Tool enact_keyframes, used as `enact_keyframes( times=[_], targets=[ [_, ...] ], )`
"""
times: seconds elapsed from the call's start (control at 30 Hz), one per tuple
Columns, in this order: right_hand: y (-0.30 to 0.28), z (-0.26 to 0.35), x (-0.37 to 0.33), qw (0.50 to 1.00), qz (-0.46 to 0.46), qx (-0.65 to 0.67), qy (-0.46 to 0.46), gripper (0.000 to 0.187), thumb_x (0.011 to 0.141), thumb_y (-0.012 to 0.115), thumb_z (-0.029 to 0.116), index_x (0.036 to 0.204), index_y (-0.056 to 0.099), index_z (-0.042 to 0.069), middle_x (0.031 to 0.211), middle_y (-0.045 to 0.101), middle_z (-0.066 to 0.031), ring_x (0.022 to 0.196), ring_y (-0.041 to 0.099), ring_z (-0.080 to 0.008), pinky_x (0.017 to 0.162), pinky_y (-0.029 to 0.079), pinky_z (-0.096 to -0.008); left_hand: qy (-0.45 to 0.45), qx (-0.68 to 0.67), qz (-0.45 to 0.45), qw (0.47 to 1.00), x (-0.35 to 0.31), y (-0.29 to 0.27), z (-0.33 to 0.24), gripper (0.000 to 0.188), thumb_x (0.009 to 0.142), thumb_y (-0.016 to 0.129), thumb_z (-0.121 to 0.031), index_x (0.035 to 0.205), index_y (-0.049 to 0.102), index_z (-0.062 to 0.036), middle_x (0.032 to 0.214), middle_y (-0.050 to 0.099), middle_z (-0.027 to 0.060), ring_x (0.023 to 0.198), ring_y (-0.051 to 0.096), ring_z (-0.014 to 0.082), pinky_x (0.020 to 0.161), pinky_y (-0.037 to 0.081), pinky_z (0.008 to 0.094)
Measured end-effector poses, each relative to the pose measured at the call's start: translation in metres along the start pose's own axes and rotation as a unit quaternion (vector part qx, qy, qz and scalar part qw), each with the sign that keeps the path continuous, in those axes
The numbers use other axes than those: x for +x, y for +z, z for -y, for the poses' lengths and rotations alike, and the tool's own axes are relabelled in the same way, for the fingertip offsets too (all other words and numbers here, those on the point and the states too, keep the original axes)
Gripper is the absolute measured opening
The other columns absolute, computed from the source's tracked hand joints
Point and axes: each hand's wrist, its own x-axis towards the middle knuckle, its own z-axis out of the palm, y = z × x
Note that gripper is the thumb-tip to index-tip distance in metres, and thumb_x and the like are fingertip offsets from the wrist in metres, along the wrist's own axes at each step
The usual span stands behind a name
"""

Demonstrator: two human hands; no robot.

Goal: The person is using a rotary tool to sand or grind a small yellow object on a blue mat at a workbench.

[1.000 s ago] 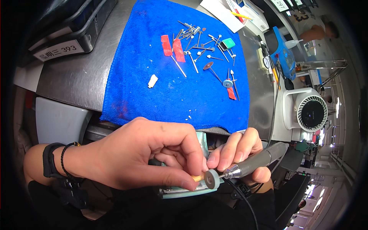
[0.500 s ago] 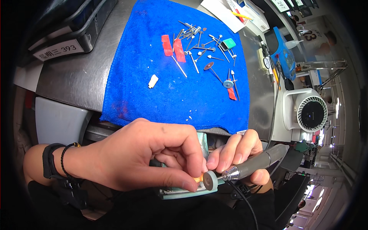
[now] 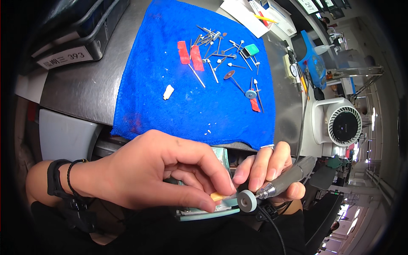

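While the left hand comes in from the lower left with black bands on its wrist, its thumb and forefinger are pinched on a small orange piece, most of it hidden between the fingertips. That piece sits low in the middle of the view, over a pale green tray below the table edge, and it touches or nearly touches a grey wheel just to its right. Which of the two cannot be told.

Further right, the right hand grips a grey rotary handpiece like a pen, fingers curled over its barrel, a ring on one finger. The wheel is mounted at the handpiece's tip, and a black cord runs down from below the hand.

Above the hands, a blue towel lies on a steel table. A dark bin with a white label stands at the far left. On the towel lie a small white piece, two red strips, a scatter of metal burs, a small green block and a disc on a shank. Right of the towel stands a white fan, with a blue tool behind it.
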Motion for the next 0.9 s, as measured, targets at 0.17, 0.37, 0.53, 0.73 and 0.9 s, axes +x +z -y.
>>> enact_keyframes(
  times=[0.17, 0.37, 0.53, 0.73, 0.9],
  targets=[
    [0.003, 0.003, -0.001, 1.000, -0.005, -0.016, 0.023, 0.036, 0.081, 0.058, 0.027, 0.101, 0.044, 0.001, 0.099, 0.055, -0.0244, 0.112, 0.049, -0.0421, 0.096, 0.038, -0.0549, 0.052, 0.031, 0.027, 0.998, 0.000, -0.002, 0.003, 0.023, 0.073, 0.067, 0.009, 0.093, 0.058, 0.0074, 0.100, 0.060, 0.0194, 0.092, 0.062, 0.0213, 0.081, 0.053, 0.0277],
    [0.009, 0.007, -0.002, 0.997, -0.013, -0.041, 0.059, 0.034, 0.082, 0.058, 0.024, 0.101, 0.044, 0.000, 0.100, 0.054, -0.0248, 0.110, 0.050, -0.0406, 0.097, 0.037, -0.0544, 0.018, -0.013, 0.003, 1.000, 0.000, 0.000, 0.003, 0.019, 0.073, 0.067, 0.010, 0.087, 0.056, 0.0049, 0.096, 0.060, 0.0177, 0.095, 0.061, 0.0222, 0.081, 0.054, 0.0297],
    [0.013, 0.005, 0.000, 0.996, -0.040, -0.053, 0.052, 0.034, 0.082, 0.059, 0.022, 0.101, 0.043, -0.001, 0.099, 0.054, -0.0255, 0.105, 0.053, -0.0396, 0.096, 0.039, -0.0532, 0.001, -0.013, -0.007, 1.000, 0.000, 0.001, 0.002, 0.017, 0.073, 0.067, 0.010, 0.084, 0.056, 0.0045, 0.095, 0.060, 0.0177, 0.093, 0.062, 0.0221, 0.081, 0.054, 0.0301],
    [0.013, 0.003, 0.001, 0.997, -0.041, -0.047, 0.042, 0.034, 0.082, 0.058, 0.022, 0.100, 0.043, -0.003, 0.100, 0.053, -0.0266, 0.104, 0.054, -0.0398, 0.096, 0.039, -0.0541, -0.005, -0.024, -0.013, 1.000, 0.000, 0.001, 0.001, 0.017, 0.072, 0.068, 0.010, 0.083, 0.056, 0.0039, 0.096, 0.060, 0.0184, 0.093, 0.062, 0.0223, 0.081, 0.054, 0.0297],
    [0.012, 0.002, 0.000, 0.997, -0.027, -0.058, 0.041, 0.034, 0.081, 0.060, 0.022, 0.099, 0.044, -0.002, 0.098, 0.054, -0.0268, 0.105, 0.054, -0.0406, 0.095, 0.040, -0.0533, -0.001, -0.027, -0.013, 1.000, -0.001, 0.001, 0.003, 0.017, 0.072, 0.069, 0.009, 0.083, 0.056, 0.0035, 0.096, 0.060, 0.0184, 0.093, 0.062, 0.0201, 0.081, 0.053, 0.0288]
  ],
)
